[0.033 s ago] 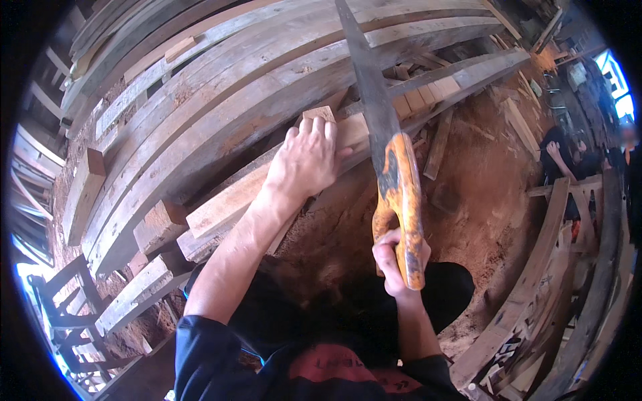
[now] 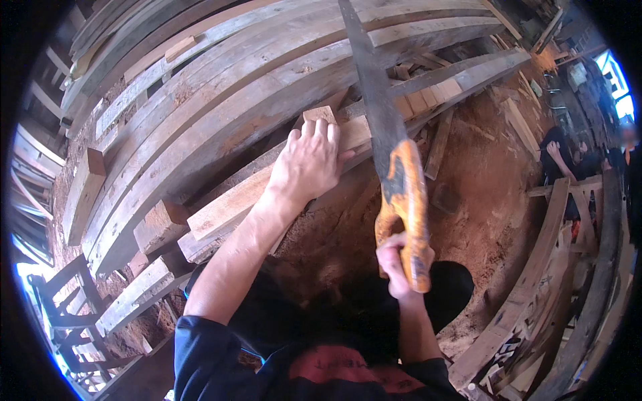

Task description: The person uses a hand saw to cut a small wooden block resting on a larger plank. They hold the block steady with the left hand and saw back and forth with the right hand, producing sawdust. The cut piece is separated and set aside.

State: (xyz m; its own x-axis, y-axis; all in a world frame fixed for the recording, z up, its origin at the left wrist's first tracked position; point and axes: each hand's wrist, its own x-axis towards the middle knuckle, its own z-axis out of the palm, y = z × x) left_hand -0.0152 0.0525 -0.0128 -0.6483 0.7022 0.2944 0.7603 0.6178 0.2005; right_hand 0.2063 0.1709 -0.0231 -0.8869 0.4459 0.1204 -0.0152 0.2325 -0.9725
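My right hand grips the worn orange handle of a hand saw; its long dark blade runs up and away across a wooden plank. My left hand lies flat on that plank, fingers spread, just left of the blade. A small wood block sits by my fingertips. The plank rests across a stack of long grey timbers.
Sawdust-covered reddish ground lies below the plank. Offcuts and loose boards are scattered left and right. Curved timbers line the right side. Another person crouches at the far right. A wooden frame stands at lower left.
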